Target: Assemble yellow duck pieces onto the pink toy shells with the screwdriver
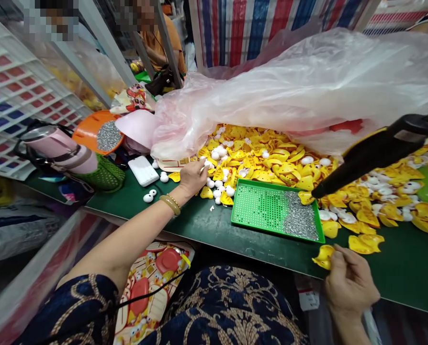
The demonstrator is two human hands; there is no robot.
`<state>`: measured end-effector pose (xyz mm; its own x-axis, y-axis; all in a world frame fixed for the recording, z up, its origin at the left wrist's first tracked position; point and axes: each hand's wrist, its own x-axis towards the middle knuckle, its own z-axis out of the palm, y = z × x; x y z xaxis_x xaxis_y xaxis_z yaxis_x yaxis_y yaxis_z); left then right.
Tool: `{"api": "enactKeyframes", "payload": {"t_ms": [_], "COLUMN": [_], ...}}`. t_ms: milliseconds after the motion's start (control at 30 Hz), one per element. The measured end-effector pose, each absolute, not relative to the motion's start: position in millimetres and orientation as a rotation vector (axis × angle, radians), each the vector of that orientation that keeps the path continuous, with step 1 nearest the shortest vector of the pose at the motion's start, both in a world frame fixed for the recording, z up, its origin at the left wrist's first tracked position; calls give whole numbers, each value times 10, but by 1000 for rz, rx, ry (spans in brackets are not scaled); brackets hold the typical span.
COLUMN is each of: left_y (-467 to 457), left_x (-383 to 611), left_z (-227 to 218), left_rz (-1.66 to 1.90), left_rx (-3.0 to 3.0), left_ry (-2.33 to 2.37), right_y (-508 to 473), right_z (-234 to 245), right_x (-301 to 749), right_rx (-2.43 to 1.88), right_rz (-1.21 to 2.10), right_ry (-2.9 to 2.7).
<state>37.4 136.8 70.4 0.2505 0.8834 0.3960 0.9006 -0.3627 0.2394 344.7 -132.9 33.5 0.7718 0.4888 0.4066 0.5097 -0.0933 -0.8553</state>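
My left hand (194, 178), with a bangle at the wrist, reaches to the near-left edge of a heap of yellow plastic shells (282, 158). Its fingers are pinched at a small white plastic piece (207, 164), partly hidden by them. Near the table's front edge, my right hand (351, 278) grips a yellow plastic shell (323, 257) between thumb and fingers. Between the hands lies a green perforated tray (252, 221), with small silver screws (300, 220) at its right end. A black electric screwdriver (375, 148) slants down, its tip by a yellow shell over the tray.
Clear plastic sheeting (278, 91) covers the back of the heap. To the left are a white box-shaped device (143, 171), a pink tumbler (61, 148) and an orange bowl (92, 125) with screws. White eye pairs (150, 195) lie nearby. A person (167, 43) sits beyond.
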Motion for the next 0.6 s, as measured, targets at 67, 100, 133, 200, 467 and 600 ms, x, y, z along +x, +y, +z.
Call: {"api": "enactKeyframes", "payload": {"t_ms": [67, 100, 133, 200, 467, 600], "left_y": [1322, 1300, 1280, 1253, 1172, 1047], "left_x": [477, 528, 575, 648, 606, 466], "left_z": [697, 690, 680, 651, 516, 514], "left_rz": [-666, -631, -593, -532, -768, -881], "left_rx": [-2529, -2563, -2595, -2652, -2620, -2536], "left_ry": [-1626, -1574, -1524, -1444, -1470, -1464], "right_y": [-1331, -1323, -1312, -1282, -1223, -1230], "right_z": [275, 245, 218, 180, 127, 76], "right_x": [3393, 3385, 3388, 3418, 3490, 3453], "right_rx": [-1694, -1688, -1691, -1722, -1692, -1783], "right_rz": [-122, -161, -193, -215, -192, -175], "right_ry": [-950, -1005, -1048, -1122, -1305, -1219]}}
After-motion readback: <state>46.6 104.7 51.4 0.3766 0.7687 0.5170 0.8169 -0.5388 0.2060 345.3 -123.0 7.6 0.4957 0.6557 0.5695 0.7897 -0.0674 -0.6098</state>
